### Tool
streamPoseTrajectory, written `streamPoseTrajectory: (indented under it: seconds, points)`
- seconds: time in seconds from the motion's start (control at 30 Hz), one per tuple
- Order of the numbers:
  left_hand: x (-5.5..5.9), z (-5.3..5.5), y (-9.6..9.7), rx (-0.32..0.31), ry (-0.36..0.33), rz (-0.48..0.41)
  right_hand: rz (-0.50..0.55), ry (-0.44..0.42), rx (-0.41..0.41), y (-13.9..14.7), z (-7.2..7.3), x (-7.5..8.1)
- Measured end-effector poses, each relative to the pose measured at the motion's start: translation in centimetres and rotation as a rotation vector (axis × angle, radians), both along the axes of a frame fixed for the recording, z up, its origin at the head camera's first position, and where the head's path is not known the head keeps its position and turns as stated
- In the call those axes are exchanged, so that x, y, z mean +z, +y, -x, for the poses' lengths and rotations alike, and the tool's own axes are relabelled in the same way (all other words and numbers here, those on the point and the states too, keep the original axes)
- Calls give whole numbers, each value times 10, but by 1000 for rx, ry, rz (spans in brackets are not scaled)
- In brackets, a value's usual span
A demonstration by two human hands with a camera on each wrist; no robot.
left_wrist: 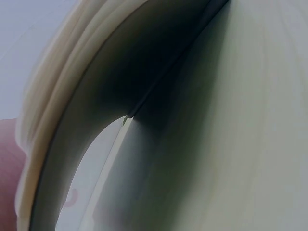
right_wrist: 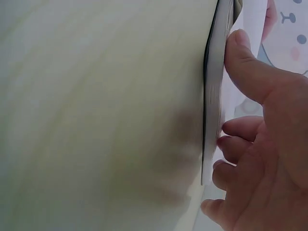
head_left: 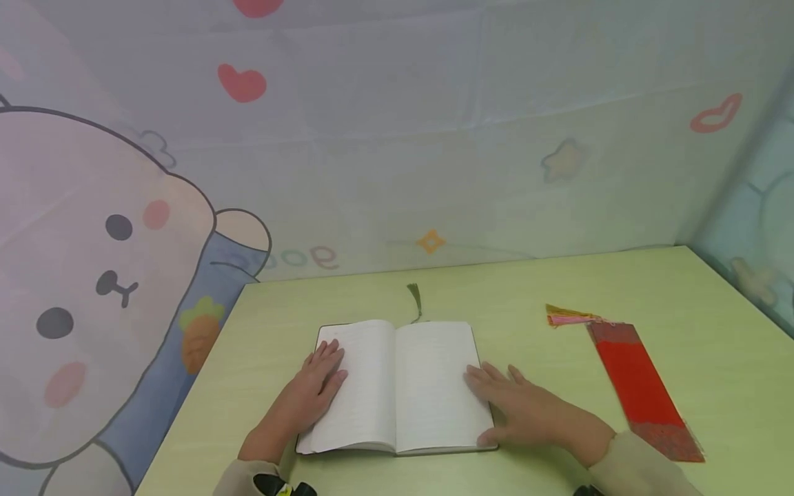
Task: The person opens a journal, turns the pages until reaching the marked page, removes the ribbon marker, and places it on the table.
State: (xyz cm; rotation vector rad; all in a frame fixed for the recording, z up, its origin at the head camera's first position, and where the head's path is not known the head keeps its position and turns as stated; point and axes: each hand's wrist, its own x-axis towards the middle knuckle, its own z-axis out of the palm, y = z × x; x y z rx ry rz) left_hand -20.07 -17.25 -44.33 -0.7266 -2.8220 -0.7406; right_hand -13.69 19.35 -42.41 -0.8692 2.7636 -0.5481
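An open notebook (head_left: 434, 386) with white, faintly lined pages lies on the table, a dark cover edge showing around it. My left hand (head_left: 313, 393) rests on its left page, fingers straight. In the left wrist view the pages (left_wrist: 53, 106) arch above the table and a bit of the hand shows at the left edge. With fingers spread, my right hand (head_left: 517, 406) touches the right page along its outer edge. The right wrist view has the right hand's thumb and fingertips (right_wrist: 231, 127) against the page edges of the notebook (right_wrist: 214, 96).
A dark green tassel (head_left: 415, 297) sticks out past the notebook's top. To the right, a long red packet (head_left: 642, 386) with yellow and pink tassels (head_left: 567, 317) lies on the pale green table (head_left: 509, 296). A printed cloth (head_left: 397, 138) hangs behind and at both sides.
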Motion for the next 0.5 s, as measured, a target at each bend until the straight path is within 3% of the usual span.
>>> streamPoseTrajectory:
  seconds: [0.33,0.5]
  points:
    - [3,-3,0,14,-22,-2,-16,1,-3,-4,4,-2]
    - [3,-3,0,14,-24,7,-3,40,-9,-5,4,-3]
